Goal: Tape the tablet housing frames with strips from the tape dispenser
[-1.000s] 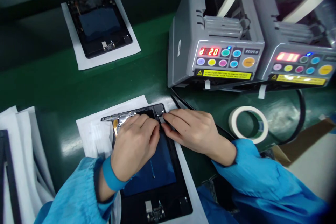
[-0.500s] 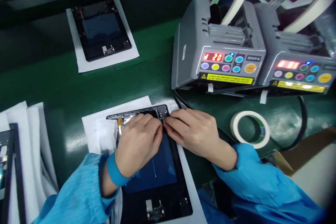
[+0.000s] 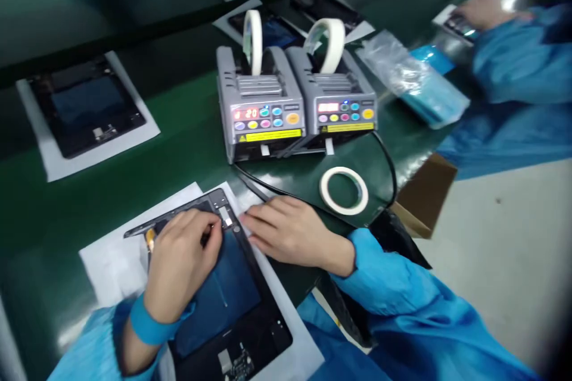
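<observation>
An opened tablet [image 3: 268, 321] with bare internal parts lies on white paper sheets [image 3: 105, 262]. My left hand [image 3: 185, 256], with a blue band at its wrist, rests over the tablet's upper part. Its thumb and fingertips are pinched together; whatever may be between them is hidden. A small white strip [image 3: 226, 216] shows at the tablet's upper right corner, close to those fingertips. Beside the tablet's right edge is my right hand [image 3: 288, 229], its fingers stretched out and no object visible in them. Dark tweezers [image 3: 254, 186] lie just beyond it.
Two grey tape dispensers [image 3: 268, 122] stand behind, short tape ends sticking out. A tape roll [image 3: 343, 190] and black cable [image 3: 388, 158] lie to the right. Another tablet [image 3: 96, 107] sits at left. A co-worker's hand [image 3: 485, 12] is at far right, beyond a plastic-wrapped blue pack [image 3: 429, 92].
The view has swung right, bringing a co-worker into sight. My right hand has drawn off the tablet's corner and its fingers have straightened. The white strip there is now uncovered.
</observation>
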`<action>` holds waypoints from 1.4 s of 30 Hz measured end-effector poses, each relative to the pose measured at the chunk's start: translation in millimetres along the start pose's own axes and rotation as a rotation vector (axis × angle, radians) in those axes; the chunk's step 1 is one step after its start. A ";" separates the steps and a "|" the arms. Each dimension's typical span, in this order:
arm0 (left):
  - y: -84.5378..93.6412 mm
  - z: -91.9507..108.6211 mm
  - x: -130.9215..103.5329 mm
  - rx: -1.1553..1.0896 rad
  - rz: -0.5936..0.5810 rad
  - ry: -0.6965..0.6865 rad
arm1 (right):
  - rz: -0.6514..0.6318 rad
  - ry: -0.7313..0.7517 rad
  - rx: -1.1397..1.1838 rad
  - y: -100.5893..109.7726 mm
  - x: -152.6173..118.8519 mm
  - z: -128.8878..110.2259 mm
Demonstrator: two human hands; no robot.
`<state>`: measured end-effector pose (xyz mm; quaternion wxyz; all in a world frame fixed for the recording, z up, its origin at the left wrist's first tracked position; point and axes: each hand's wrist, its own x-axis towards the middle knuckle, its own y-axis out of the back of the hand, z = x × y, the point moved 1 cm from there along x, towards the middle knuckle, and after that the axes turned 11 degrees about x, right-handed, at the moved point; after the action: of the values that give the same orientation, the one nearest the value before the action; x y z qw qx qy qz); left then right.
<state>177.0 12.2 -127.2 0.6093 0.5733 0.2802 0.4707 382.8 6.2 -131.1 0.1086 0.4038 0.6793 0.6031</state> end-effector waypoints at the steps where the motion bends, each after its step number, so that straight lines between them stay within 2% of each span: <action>1: 0.4 -0.3 0.6 -0.001 0.014 -0.004 | 0.107 -0.023 -0.040 7.9 -11.2 10.5; 3: 1.7 0.2 0.9 -0.002 0.039 -0.014 | 0.342 -0.120 -0.180 24.1 -33.4 36.2; 5: 3.3 0.9 0.4 -0.005 0.048 -0.017 | 0.472 -0.217 -0.318 35.2 -49.6 63.5; 9: 4.0 0.3 0.2 -0.009 0.028 0.002 | 0.445 -0.308 -0.432 36.9 -56.1 101.8; 11: 1.9 -0.1 0.5 -0.005 0.018 0.010 | 0.427 -0.322 -0.437 34.7 -52.8 108.2; 14: 0.6 2.1 -1.6 -0.010 -0.008 0.028 | 0.463 -0.279 -0.421 37.6 -49.1 106.5; 18: 18.1 4.3 -19.8 0.021 -0.054 -0.015 | 0.556 -0.068 -0.305 48.1 -46.7 88.4; 19: 26.1 2.7 -28.1 0.042 -0.057 -0.030 | 0.596 -0.052 -0.256 49.9 -45.1 80.2; 20: 34.5 -0.2 -37.5 0.060 -0.050 -0.034 | 0.582 -0.076 -0.202 50.5 -42.1 70.3; 22: 49.1 -10.1 -57.8 0.091 -0.008 -0.001 | 0.489 -0.049 -0.096 48.5 -30.8 43.9; 24: 55.3 -23.6 -76.2 0.129 0.015 0.046 | 0.313 0.007 -0.001 41.7 -11.0 12.2; 26: 51.0 -36.8 -89.2 0.171 -0.012 0.066 | 0.143 0.040 0.076 29.7 16.3 -18.6; 27: 45.9 -42.0 -93.4 0.178 -0.027 0.071 | 0.102 0.067 0.102 22.0 31.3 -32.0; 29: 34.2 -48.9 -98.0 0.162 -0.027 0.092 | 0.075 0.120 0.123 3.8 60.7 -52.8; 32: 21.4 -51.4 -100.3 0.098 0.004 0.124 | 0.046 0.136 0.106 -24.9 93.1 -68.2; 36: 16.9 -51.2 -102.5 0.011 0.018 0.143 | 0.036 0.120 0.117 -48.9 107.3 -71.9; 42: 14.4 -52.7 -102.4 -0.051 0.056 0.168 | 0.060 0.155 0.126 -56.5 105.9 -72.7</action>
<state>85.9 -58.0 -143.4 0.5845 0.5237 0.3019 0.5412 244.2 28.0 -128.3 0.0120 0.3819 0.7101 0.5915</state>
